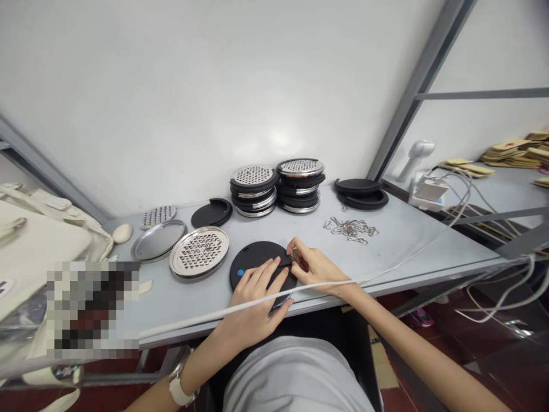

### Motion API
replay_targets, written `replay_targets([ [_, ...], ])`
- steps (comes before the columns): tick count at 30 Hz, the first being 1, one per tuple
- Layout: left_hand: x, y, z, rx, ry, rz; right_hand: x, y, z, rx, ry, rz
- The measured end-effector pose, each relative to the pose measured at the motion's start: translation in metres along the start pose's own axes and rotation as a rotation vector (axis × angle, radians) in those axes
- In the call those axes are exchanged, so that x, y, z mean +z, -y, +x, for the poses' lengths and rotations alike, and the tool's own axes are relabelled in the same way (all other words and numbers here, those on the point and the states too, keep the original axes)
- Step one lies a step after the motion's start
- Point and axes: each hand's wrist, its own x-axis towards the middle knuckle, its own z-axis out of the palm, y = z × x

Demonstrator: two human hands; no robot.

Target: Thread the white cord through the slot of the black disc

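A black round grater holder (pixel 257 252) with a blue dot lies on the table in front of me. My left hand (pixel 259 292) rests across its top, fingers stretched over the surface and thumb at the near rim, holding it steady. At the holder's right edge, my right hand (pixel 315 266) is closed in a pinch on a small metal clip (pixel 291 257), mostly hidden by the fingertips. Similar loose metal clips (pixel 354 228) lie in a heap to the right. Left of the holder is a round metal grater plate (pixel 199 252) with coarse holes.
Stacks of graters in black holders stand at the back: one (pixel 254 191), another (pixel 301 186). More black holders (pixel 361 193) lie to their right. Plain metal discs (pixel 158 240) sit left. A white cable (pixel 394 266) crosses in front, and a cream bag (pixel 51 234) hangs left.
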Motion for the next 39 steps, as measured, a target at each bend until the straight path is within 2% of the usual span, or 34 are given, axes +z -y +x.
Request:
replay_targets([
  [17,0.0039,0.0010,-0.0021,0.000,-0.003,0.012,0.0026,-0.0056,0.0006,0.019,-0.030,0.019],
  [39,0.0020,0.0010,-0.0011,0.015,-0.009,0.017,0.0009,-0.0051,0.0001,0.003,-0.001,0.021],
])
